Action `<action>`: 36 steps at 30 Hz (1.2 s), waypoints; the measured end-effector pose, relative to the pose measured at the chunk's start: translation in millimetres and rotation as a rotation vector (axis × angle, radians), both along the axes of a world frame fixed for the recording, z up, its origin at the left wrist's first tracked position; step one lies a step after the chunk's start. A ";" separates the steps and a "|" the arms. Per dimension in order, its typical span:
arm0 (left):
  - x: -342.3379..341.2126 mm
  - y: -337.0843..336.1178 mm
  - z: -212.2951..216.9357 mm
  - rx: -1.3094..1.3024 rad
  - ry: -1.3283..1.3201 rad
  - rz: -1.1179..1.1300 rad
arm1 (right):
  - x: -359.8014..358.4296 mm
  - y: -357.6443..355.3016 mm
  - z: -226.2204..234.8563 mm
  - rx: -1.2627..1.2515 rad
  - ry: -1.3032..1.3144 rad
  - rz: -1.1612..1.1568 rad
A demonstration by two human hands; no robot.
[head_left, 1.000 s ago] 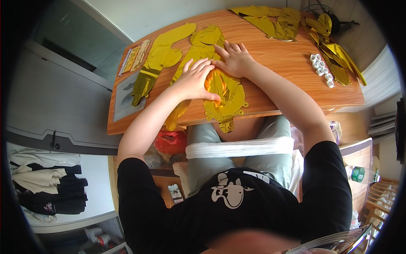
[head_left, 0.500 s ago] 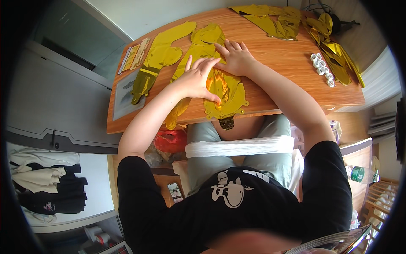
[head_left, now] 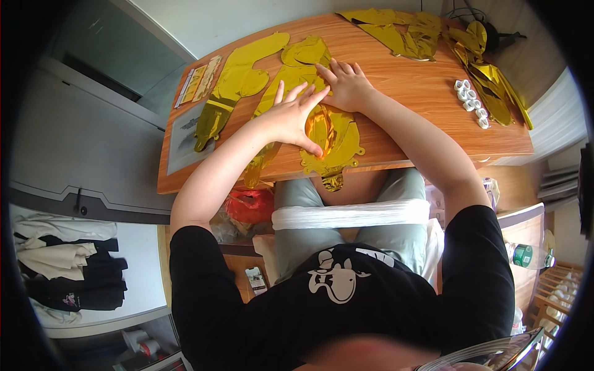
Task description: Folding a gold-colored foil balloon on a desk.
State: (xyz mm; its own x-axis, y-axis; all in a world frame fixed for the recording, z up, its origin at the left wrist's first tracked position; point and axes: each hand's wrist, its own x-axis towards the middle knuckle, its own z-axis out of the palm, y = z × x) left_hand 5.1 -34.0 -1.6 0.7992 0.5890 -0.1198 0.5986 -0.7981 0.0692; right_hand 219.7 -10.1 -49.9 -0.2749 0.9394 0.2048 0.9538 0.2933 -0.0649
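A flat, uninflated gold foil balloon (head_left: 337,139) lies at the near edge of the wooden table (head_left: 396,133), its tail hanging over the edge. My left hand (head_left: 296,114) rests flat on its left part, fingers spread and pointing away from me. My right hand (head_left: 345,83) presses palm down just beyond it, fingers spread on the far end of the foil. Neither hand grips anything.
More flat gold foil balloons lie to the left (head_left: 238,80) and at the far right corner (head_left: 427,34). Small white rolls (head_left: 470,99) sit on the right. A printed card (head_left: 198,80) and a grey sheet (head_left: 185,139) lie at the left end. A red bag (head_left: 247,204) sits under the table.
Both hands stay flat on the gold foil balloon; my left hand has shifted slightly across it. The balloon's tail hangs a little farther over the table edge.
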 end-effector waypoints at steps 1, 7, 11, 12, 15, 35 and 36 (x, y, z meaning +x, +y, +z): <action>-0.7 -2.1 0.6 0.051 -0.012 0.000 | -0.8 -0.3 0.9 -0.010 0.000 0.000; -9.5 -27.9 3.2 0.204 -0.069 -0.013 | 3.6 1.6 -2.3 -0.028 -0.007 -0.007; -24.1 -40.8 -8.0 0.211 -0.164 0.010 | 1.7 3.9 -1.1 -0.036 -0.033 -0.009; -26.1 -43.1 -10.3 0.199 -0.178 0.031 | 1.6 3.7 -1.0 -0.037 -0.020 -0.013; -32.4 -50.0 -14.5 0.186 -0.240 0.057 | 1.5 2.6 0.1 -0.039 0.002 -0.013; -131.3 -145.5 -43.6 -0.508 -0.928 1.153 | 0.2 5.4 -0.4 -0.036 -0.035 -0.019; -128.6 -145.2 -40.9 -0.505 -0.930 1.155 | 0.3 4.5 -0.2 -0.032 -0.033 -0.025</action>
